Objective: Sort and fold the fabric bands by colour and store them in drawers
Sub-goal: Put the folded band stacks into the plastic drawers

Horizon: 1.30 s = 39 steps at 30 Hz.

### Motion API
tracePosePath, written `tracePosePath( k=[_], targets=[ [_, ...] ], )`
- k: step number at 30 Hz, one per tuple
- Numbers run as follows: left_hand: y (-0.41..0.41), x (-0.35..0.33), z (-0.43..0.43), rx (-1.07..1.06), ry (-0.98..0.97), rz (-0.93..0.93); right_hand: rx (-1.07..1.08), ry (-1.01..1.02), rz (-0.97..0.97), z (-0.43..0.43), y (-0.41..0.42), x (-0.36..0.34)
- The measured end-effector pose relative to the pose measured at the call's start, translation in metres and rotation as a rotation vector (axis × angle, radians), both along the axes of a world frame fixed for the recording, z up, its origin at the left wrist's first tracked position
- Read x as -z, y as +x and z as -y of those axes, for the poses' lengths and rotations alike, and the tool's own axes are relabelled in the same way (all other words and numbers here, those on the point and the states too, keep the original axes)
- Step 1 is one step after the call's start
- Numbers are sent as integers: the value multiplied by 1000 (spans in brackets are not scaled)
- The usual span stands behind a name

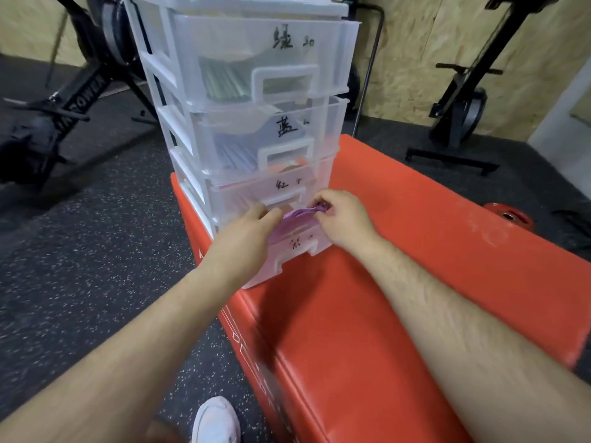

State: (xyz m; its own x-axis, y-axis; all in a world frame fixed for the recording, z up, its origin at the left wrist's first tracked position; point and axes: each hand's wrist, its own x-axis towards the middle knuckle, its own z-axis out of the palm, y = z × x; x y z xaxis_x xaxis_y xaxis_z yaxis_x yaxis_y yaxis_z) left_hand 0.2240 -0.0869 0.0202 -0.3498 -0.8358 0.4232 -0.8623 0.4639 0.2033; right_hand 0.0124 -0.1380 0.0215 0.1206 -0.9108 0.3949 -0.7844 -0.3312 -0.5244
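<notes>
A translucent white drawer unit stands on a red padded box. Its bottom drawer is pulled out toward me. A folded purple band sits at that drawer's open top. My left hand grips the band's left end and my right hand pinches its right end, both over the drawer. Greenish bands show through the top drawer, bluish ones through the second, and the third drawer has reddish contents.
Black speckled rubber floor surrounds the box. Black gym machines stand at the back left and back right. A red weight plate lies right of the box. My white shoe is at the bottom.
</notes>
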Motion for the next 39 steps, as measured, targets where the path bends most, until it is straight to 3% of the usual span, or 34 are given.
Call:
tracePosePath(
  k=[5,8,14,23,27,32,39],
  targets=[
    [-2,8,7,-16,11,96,36,92,52,13,1,18],
    [-2,8,12,-3,27,51,53,75,52,10,1,19],
    [5,9,2,89,-75,-63,28,-185,27,-47,27,36],
    [58,19,-38,-55,-189,-230,-31,-50,276,-123,108,67],
    [83,34,-28,-168,-3,-305,-29,35,256,-124,133,75],
    [90,41,-6,-158,271,-431,-34,93,237,-111,146,81],
    [97,57,18,-177,241,-465,-38,253,91,-80,159,83]
  ],
)
